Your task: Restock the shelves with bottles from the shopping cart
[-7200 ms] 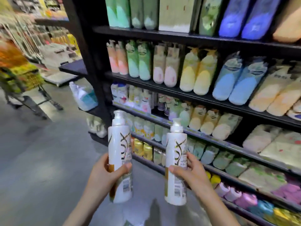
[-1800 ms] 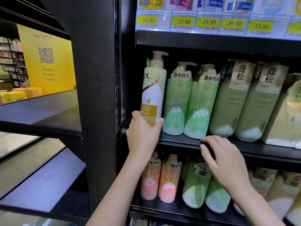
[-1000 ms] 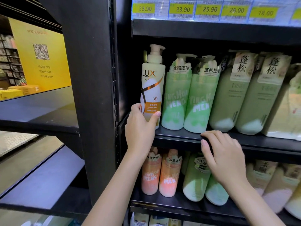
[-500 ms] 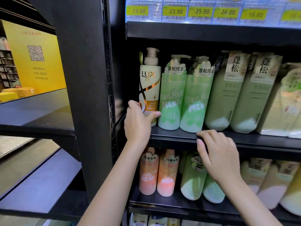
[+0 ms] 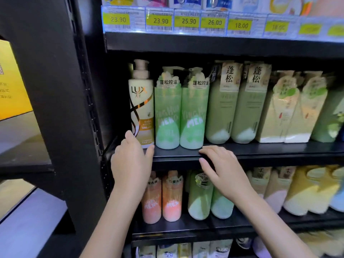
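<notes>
Whereas half a second earlier the left hand (image 5: 131,161) had been wrapped around the base of the white pump bottle with the LUX name and a gold and brown swirl on its front (image 5: 141,108), it had since slackened: the fingers were loosely spread around the bottle's foot, fingertips just touching its left lower edge and the thumb lying by its right lower corner, no longer clamping it. The bottle stood upright at the far left end of the black metal shelf (image 5: 260,152), its label facing outward, pressed close beside the first of two pale green pump bottles lettered MEN (image 5: 167,116). A second earlier it had been tilted and held off the board, so it had been set down and straightened. The right hand (image 5: 221,170) had kept its place on the front lip of the same shelf, below the second green bottle, its fingers only gently bent and laid over the edge, gripping no bottle. The view had drawn nearer and shifted right, so the yellow price tags (image 5: 160,21) on the shelf above read larger and the yellow wall panel (image 5: 11,86) at left was mostly cut off. To the right of the green pair stood two taller sage green bottles with cream neck labels (image 5: 236,105). On the shelf below, two orange pump bottles (image 5: 162,198) stood beneath the left wrist.
</notes>
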